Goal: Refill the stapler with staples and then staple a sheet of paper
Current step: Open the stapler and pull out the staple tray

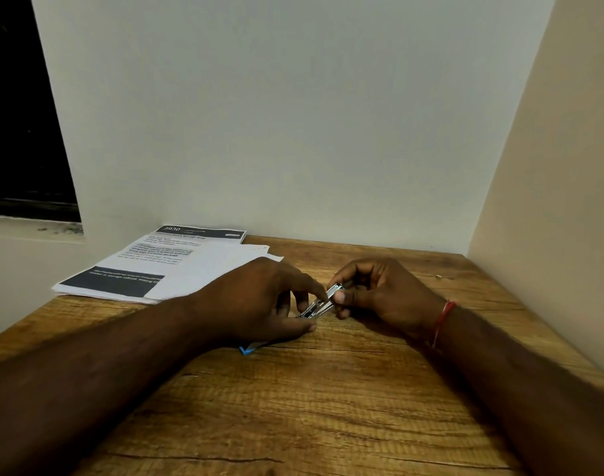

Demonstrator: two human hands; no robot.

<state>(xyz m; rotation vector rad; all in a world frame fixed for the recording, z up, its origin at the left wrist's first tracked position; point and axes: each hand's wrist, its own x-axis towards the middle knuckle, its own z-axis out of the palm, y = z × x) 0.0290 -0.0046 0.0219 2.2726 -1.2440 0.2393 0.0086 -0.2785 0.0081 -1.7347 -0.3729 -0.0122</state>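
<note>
A plain desk nook, likely home or office: wooden desk (pixel 328 407) in a corner of bare walls (pixel 293 115), printed papers (pixel 163 266) left of centre, dark window (pixel 18 115) upper left.

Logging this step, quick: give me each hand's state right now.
Left hand: closed, fingertips working on the stapler.
Right hand: closed, gripping the stapler's far end.
</note>
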